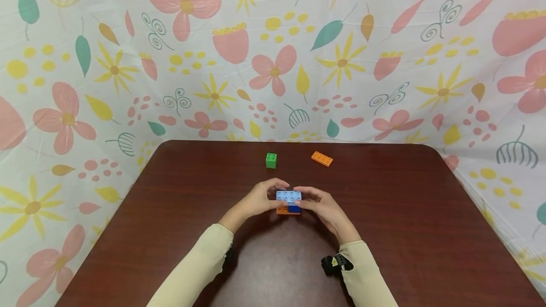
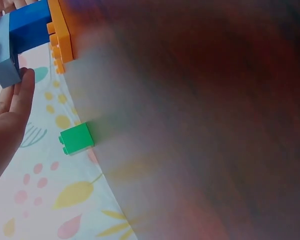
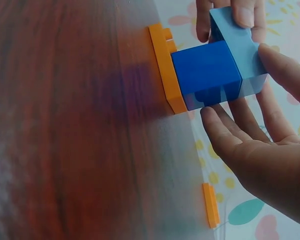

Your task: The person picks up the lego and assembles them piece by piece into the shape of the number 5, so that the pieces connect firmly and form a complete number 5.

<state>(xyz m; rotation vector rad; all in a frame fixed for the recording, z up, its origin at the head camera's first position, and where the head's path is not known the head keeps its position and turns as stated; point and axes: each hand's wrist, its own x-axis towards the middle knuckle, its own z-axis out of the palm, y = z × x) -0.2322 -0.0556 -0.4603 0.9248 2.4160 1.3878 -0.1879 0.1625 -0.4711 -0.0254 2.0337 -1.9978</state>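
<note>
Both hands are at a small stack of toy building bricks near the middle of the table. At its bottom lies an orange flat brick (image 3: 166, 70), with a dark blue brick (image 3: 206, 71) standing on one end of it. A light blue brick (image 1: 288, 195) sits on top and overhangs the other end. My left hand (image 1: 258, 199) pinches the light blue brick at its left end. My right hand (image 1: 323, 206) holds the same brick at its right end, thumb on the near side. Some of the fingers behind the stack are hidden.
A green brick (image 1: 271, 160) stands farther back on the brown table (image 1: 204, 174). To its right lies another orange flat brick (image 1: 322, 158). Behind the table's back edge hangs a flower-patterned cloth (image 1: 256, 108).
</note>
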